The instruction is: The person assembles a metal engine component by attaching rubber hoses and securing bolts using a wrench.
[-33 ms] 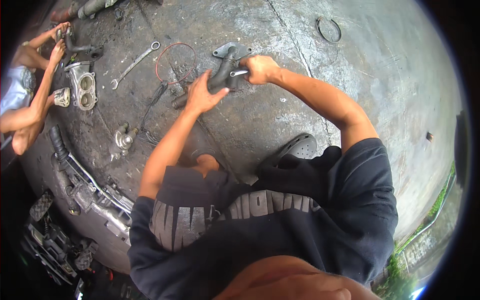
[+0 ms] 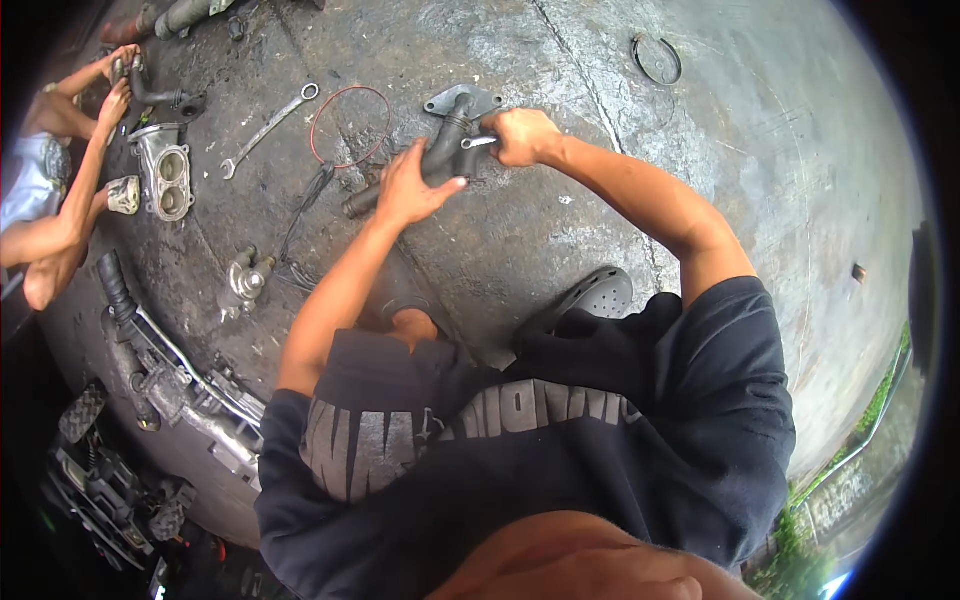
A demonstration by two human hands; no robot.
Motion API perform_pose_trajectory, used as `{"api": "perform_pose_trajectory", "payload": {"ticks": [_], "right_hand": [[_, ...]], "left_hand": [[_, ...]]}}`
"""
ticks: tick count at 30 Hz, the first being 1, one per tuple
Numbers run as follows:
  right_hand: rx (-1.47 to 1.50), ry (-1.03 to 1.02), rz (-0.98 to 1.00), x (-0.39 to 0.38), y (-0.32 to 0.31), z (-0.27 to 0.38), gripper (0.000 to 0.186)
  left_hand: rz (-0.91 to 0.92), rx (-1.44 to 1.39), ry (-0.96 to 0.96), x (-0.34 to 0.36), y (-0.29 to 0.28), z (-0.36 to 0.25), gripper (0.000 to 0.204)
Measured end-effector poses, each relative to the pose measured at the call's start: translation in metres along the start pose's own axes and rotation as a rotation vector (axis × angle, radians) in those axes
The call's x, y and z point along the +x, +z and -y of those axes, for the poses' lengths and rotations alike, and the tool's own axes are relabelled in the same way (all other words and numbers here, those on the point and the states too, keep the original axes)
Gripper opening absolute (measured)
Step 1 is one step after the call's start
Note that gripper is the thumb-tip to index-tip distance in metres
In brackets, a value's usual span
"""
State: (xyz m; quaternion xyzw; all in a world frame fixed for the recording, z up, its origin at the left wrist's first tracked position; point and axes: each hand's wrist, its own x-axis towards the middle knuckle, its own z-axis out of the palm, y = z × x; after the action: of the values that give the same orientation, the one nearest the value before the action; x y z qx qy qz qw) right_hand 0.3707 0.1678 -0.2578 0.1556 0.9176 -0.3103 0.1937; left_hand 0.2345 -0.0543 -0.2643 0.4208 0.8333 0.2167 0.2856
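Observation:
A dark grey metal pipe fitting (image 2: 441, 160) with a side branch and a flat, holed flange (image 2: 484, 101) at its far end lies on the floor in front of me. My left hand (image 2: 408, 190) is closed over the pipe's lower length, thumb stretched out to the right. On the right of the pipe, my right hand (image 2: 522, 138) is curled round a small shiny wrench (image 2: 478, 143); one end of it pokes out leftward against the fitting. Its other end is hidden in my fist.
Left of the pipe lie a red ring (image 2: 352, 87), a large combination wrench (image 2: 268, 130) and a small metal valve part (image 2: 246, 275). A co-worker's hands (image 2: 118, 95) hold a bent pipe, near a twin-bore housing (image 2: 172, 180). A black ring clamp (image 2: 657, 60) rests at far right.
The exposed wrench end has tipped slightly upward. My left thumb has shifted a little to the right; the pipe stays in about the same place.

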Motion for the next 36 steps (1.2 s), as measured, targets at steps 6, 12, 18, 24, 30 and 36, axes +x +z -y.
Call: {"api": "perform_pose_trajectory", "payload": {"ticks": [6,12,18,24,30,36], "right_hand": [[-0.004,0.178,-0.06,-0.01,-0.018,-0.04,0.03],[0.101,0.301,-0.136,-0.018,-0.024,-0.052,0.032],[0.125,0.348,0.014,0.004,0.006,-0.092,0.047],[0.528,0.058,-0.025,0.012,-0.065,-0.053,0.086],[0.8,-0.389,0.398,-0.042,-0.089,0.06,0.088],[0.615,-0.485,0.335,-0.083,-0.087,0.102,0.037]], "left_hand": [[-0.05,0.313,-0.094,0.017,0.023,-0.04,0.109],[-0.177,0.045,-0.318,0.041,0.004,-0.028,0.051],[-0.237,-0.137,-0.109,0.008,-0.033,-0.028,0.034],[-0.14,-0.142,-0.024,-0.041,-0.09,-0.038,0.026],[-0.025,-0.128,0.271,-0.066,-0.131,-0.074,0.024],[0.28,-0.297,0.209,-0.071,-0.158,-0.107,0.028]]}}
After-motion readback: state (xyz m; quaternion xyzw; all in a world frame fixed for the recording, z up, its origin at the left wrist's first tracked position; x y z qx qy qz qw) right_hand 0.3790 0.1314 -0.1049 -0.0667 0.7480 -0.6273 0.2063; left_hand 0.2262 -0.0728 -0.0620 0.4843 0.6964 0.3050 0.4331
